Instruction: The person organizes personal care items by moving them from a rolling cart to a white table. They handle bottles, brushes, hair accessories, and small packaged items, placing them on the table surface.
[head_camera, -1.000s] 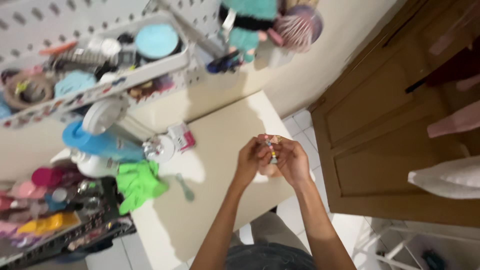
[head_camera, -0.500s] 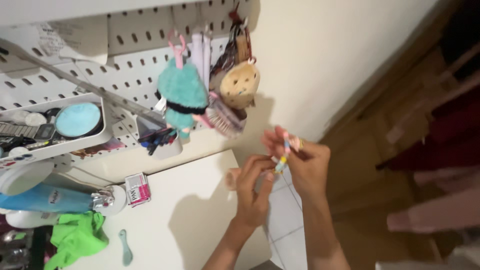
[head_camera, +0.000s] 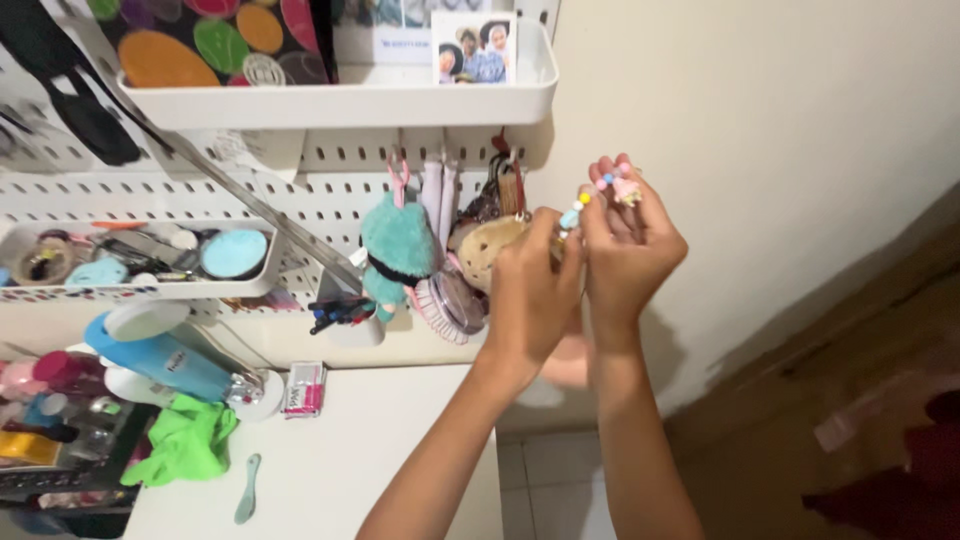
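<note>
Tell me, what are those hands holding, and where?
A small beaded charm strand, pinched at its top by the right hand and lower down by the left hand.

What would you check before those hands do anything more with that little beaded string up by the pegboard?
1. Right hand grips the beaded string: ok, pinched at the fingertips.
2. Left hand also on the string: cannot tell, its fingers face away.
3. String whole, no loose beads: cannot tell, too small.
4. Pegboard within reach: ok, directly behind the hands.
5. Free hook nearby: cannot tell; the teal plush and hairbrush crowd that row.
</note>
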